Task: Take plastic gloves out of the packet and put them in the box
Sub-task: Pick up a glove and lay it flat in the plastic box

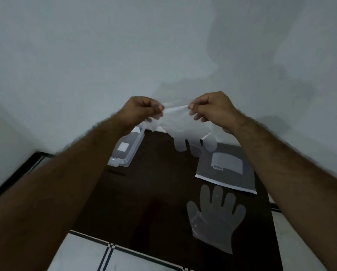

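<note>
A clear plastic glove (180, 127) hangs in the air between my two hands, fingers pointing down. My left hand (142, 110) pinches its cuff on the left and my right hand (212, 108) pinches it on the right, both raised above the far end of the dark table (144, 192). A second clear glove (216, 216) lies flat on the table at the near right. The grey packet (226, 167) lies flat just beyond it. The clear plastic box (127, 149) sits at the far left of the table, partly behind my left wrist.
A pale wall rises right behind the table. White floor tiles with dark stripes (107, 253) show at the near edge and a dark skirting line (17, 173) runs along the left.
</note>
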The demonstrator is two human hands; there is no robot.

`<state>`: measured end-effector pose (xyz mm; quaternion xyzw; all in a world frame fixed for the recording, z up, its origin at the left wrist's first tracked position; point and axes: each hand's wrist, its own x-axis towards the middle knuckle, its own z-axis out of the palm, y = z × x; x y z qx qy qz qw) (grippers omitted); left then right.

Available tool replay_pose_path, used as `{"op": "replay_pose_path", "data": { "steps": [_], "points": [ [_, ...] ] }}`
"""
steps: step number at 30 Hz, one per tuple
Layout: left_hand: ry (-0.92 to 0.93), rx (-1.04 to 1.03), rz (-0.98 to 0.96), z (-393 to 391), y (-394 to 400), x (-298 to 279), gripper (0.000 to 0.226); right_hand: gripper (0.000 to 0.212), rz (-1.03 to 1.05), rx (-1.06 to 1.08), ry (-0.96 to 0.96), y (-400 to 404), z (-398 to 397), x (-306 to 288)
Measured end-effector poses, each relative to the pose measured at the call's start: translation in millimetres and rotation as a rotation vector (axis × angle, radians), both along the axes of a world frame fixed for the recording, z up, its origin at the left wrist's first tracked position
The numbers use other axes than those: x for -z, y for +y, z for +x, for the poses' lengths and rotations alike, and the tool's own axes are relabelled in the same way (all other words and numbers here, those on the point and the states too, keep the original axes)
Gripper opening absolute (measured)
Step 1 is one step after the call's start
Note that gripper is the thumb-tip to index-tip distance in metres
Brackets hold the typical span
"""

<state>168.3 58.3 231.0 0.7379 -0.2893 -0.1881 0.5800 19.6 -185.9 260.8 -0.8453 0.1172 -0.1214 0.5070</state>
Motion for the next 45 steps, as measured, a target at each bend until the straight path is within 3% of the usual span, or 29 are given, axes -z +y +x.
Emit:
{"op": "replay_pose_path", "data": {
  "steps": [8,18,24,30,34,41,45],
  "points": [
    [0.005,-0.151,0.028,47,50,4,0.017,0.012,-0.112,-0.15,0.04,40,75,3],
    [0.008,-0.209,0.094,190,95,29,0.018,0.005,-0.206,-0.075,0.063,104,216,37],
    [-0.132,-0.172,0.008,279,107,13,0.008,0.013,-0.202,0.092,-0.114,132,294,39],
    [-0.291,-0.002,-0.141,302,136,1,0.012,0.012,-0.058,0.153,-0.314,161,289,39],
    [-0.501,0.085,0.005,301,168,30,0.011,0.017,-0.121,0.082,-0.25,170,272,68],
    [-0.596,0.214,0.23,297,186,124,0.024,0.025,-0.235,-0.057,0.003,175,260,149],
    [-0.721,0.277,0.31,296,184,164,0.019,0.029,-0.349,-0.144,0.114,172,259,191]
  ]
}}
